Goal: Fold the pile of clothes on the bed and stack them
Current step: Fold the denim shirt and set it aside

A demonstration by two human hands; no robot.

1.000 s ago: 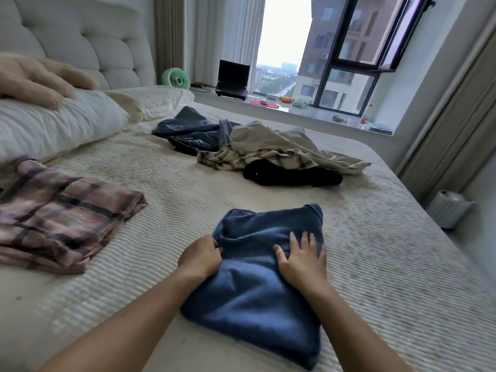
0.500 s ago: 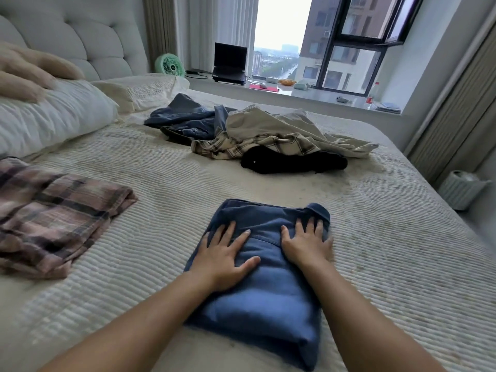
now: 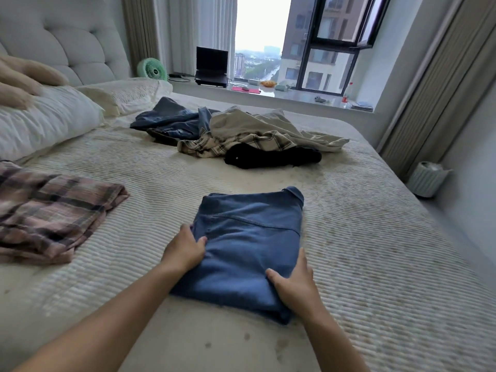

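On the bed (image 3: 362,237), the folded jeans (image 3: 249,251) lie nearest the person, in the middle. The left hand (image 3: 185,251) is at their left edge, the right hand (image 3: 294,284) at their near right corner. To the left, apart from them, lies a folded shirt (image 3: 53,213). Behind the jeans, farther up the bed, sits the pile (image 3: 241,135). Pillows (image 3: 48,116) lie at far left before the headboard (image 3: 72,41). Beyond the bed, a fan (image 3: 152,71) and laptop (image 3: 212,67) stand on the sill. A bin (image 3: 426,178) stands on the floor to the right.

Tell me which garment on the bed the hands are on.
The folded blue garment: left hand and right hand grip its sides. The pink plaid piece and the unfolded pile lie untouched.
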